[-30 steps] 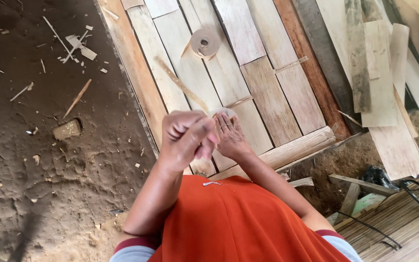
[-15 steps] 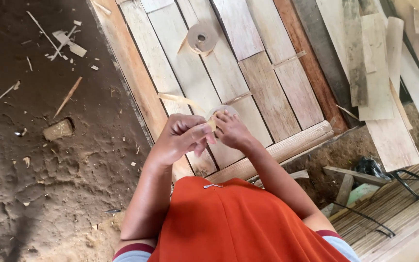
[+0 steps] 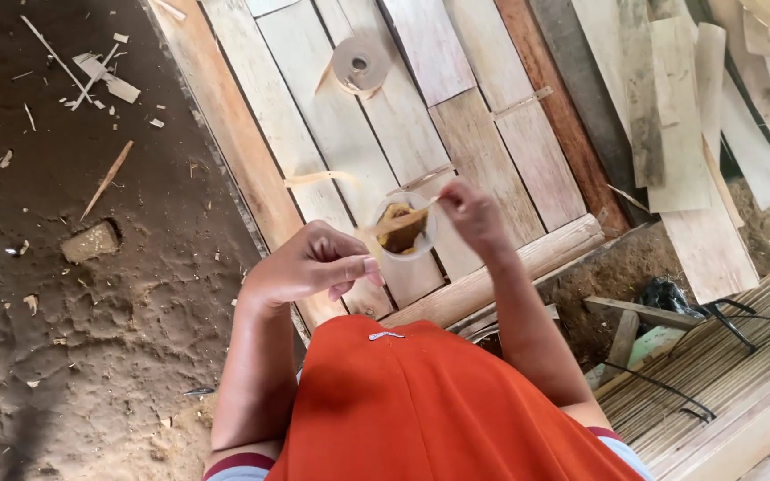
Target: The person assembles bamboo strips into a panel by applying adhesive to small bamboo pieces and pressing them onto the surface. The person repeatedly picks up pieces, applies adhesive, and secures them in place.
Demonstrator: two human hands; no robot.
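My left hand [image 3: 314, 265] is closed, its fingertips pinching the near end of a thin tan strip [image 3: 400, 218]. The strip's far end is pinched in my right hand [image 3: 471, 212]. It crosses a small clear round cup [image 3: 403, 230] with brown stuff inside, which sits between the two hands. Whether the cup rests on the panel or is held, I cannot tell. A loose curl of the same strip [image 3: 318, 178] trails off to the left. Both hands hover over a slatted wooden panel [image 3: 483, 134].
A roll of tan tape [image 3: 360, 64] lies on the panel further away. Dirt floor [image 3: 91, 312] with wood splinters and a small block [image 3: 89, 241] is on the left. Loose planks [image 3: 679, 134] are stacked on the right, and bamboo slats [image 3: 724, 365] lie at lower right.
My hands were clasped close together; they have drawn apart, stretching the strip, and the clear cup now shows between them. The view has shifted slightly.
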